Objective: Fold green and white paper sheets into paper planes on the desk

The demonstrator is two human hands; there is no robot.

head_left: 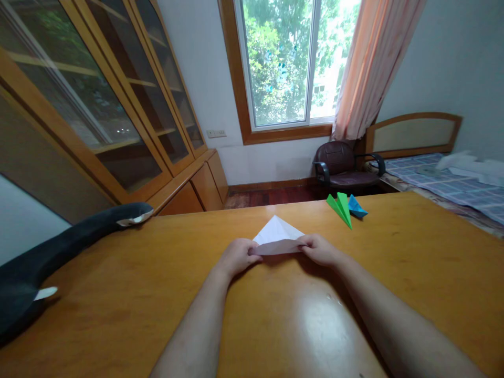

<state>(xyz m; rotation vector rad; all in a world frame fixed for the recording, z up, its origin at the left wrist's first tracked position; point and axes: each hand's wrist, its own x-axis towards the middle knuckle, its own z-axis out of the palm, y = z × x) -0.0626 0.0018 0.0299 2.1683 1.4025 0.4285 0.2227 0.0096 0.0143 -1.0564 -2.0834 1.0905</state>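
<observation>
A white sheet of paper (277,230), folded to a point at its far end, lies low over the wooden table between my hands. Its near edge is a raised flap that looks greyish in the shade. My left hand (238,255) pinches the left end of this flap, thumb towards me. At the right end, the fingers of my right hand (318,249) are closed on the paper. Beyond my right hand rest a green paper plane (340,208) and a blue paper boat (357,207).
The wooden table (118,294) spans the foreground. On its left lies a long dark object (74,239) with white parts. Behind stand a glass-fronted cabinet (173,173), a brown armchair (334,163) and a bed (417,173) with a plaid cover. A curtain (374,63) hangs by the window.
</observation>
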